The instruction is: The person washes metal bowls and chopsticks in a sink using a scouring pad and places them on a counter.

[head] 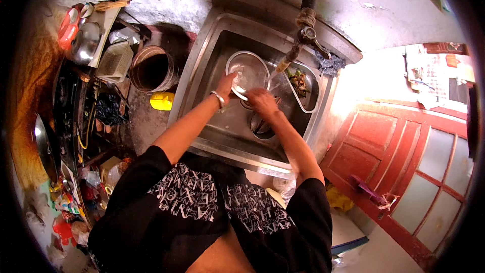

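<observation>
A shiny round bowl (248,69) is tilted over the stainless steel sink (223,119). My left hand (227,85) grips its left rim, and a pale bangle circles that wrist. At the bowl's lower right rim is my right hand (263,102), blurred; whether its fingers close on the rim cannot be told. Water runs from the tap spout (282,64) beside the bowl's right edge. Below my right hand a dark round thing (261,131) lies in the sink, partly hidden by the wrist. To the right, a rimmed container (312,100) holds green and brown scraps (297,83).
Left of the sink stand a bucket (151,70) and a yellow plastic container (162,101). A cluttered shelf holds a lidded pot (86,43) and a plastic basket (115,60). A dark crumpled cloth (330,63) sits at the sink's back right corner. Rightward is a red door (373,140).
</observation>
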The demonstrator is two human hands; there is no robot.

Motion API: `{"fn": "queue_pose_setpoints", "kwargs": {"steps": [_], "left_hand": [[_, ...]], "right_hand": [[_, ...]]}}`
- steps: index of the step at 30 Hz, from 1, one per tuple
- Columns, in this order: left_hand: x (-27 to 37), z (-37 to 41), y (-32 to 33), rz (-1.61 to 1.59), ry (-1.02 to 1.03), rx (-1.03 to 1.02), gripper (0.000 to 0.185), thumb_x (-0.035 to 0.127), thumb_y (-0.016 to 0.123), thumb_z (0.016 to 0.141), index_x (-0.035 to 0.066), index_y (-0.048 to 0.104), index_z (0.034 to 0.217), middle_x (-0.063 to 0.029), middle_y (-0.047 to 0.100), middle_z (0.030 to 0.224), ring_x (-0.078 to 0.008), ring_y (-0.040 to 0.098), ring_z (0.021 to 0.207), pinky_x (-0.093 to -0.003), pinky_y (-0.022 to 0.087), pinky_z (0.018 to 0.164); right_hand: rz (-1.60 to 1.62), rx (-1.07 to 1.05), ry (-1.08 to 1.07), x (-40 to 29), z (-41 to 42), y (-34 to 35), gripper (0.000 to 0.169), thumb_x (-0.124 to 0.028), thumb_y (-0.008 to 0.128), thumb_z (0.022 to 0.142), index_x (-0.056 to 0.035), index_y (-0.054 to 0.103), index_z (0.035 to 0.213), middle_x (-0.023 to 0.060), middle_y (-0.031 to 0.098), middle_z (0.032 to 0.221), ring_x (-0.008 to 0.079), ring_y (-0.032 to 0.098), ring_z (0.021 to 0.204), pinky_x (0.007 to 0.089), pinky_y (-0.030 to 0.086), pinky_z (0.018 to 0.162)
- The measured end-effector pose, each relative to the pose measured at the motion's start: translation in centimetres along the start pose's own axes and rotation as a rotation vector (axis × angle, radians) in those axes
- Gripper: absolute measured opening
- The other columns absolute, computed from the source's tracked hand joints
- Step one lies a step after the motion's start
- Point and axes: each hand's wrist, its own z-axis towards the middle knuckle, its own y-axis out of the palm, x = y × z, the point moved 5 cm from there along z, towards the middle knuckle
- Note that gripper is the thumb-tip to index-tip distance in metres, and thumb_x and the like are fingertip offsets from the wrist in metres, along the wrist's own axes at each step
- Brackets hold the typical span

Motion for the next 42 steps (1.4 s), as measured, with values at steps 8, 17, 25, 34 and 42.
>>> {"fn": "queue_pose_setpoints", "kwargs": {"steps": [8,17,25,34,42], "left_hand": [[0.5,-0.7,-0.5,0.068,-0.163,-0.065,0.046,0.033,0.048,0.08,0.006,0.037,0.116,-0.0118,0.049,0.109,-0.0266,0.057,0.083,-0.04,0.051,0.066],[2.3,-2.9,0.7,0.4,-0.205,0.02,0.049,0.044,0.046,0.077,0.008,0.047,0.111,-0.012,0.055,0.104,-0.0289,0.056,0.087,-0.0437,0.044,0.075],[2.2,-1.8,0.4,0.001,-0.173,-0.283,0.066,0.063,0.04,0.076,0.011,0.045,0.117,-0.0087,0.047,0.117,-0.0252,0.046,0.106,-0.0471,0.038,0.086],[1.8,-4.6,2.8,-0.03,-0.171,-0.518,0.029,0.014,0.056,0.08,0.007,0.048,0.107,-0.0043,0.055,0.102,-0.019,0.054,0.095,-0.037,0.043,0.086],[1.9,-1.6,2.9,-0.318,-0.021,-0.505,0.022,0.007,0.043,0.084,0.005,0.048,0.105,-0.0079,0.053,0.104,-0.0212,0.053,0.097,-0.0324,0.042,0.087]], "right_hand": [[-0.076,0.063,-0.177,0.9,-0.7,0.7,0.023,-0.007,0.052,0.07,-0.007,0.053,0.092,0.0073,0.059,0.086,0.0242,0.052,0.096,0.0349,0.041,0.08],[-0.057,-0.136,-0.044,0.8,-0.9,0.0,0.023,-0.017,0.058,0.069,-0.0101,0.059,0.091,0.0036,0.057,0.103,0.0268,0.051,0.095,0.0391,0.039,0.081],[1.815,0.27,0.616,2.3,-0.2,-0.8,0.031,-0.036,0.049,0.084,-0.0055,0.055,0.087,0.0048,0.056,0.074,0.0169,0.054,0.065,0.0315,0.045,0.056],[1.466,0.021,0.958,10.8,0.8,4.6,0.047,-0.046,0.03,0.087,-0.0076,0.052,0.103,0.019,0.051,0.109,0.0294,0.051,0.097,0.0439,0.041,0.078],[-0.078,0.461,0.284,-6.9,3.4,-4.5,0.035,-0.029,0.038,0.085,-0.0135,0.046,0.116,0.0116,0.039,0.125,0.0289,0.031,0.119,0.0422,0.029,0.093]]}}
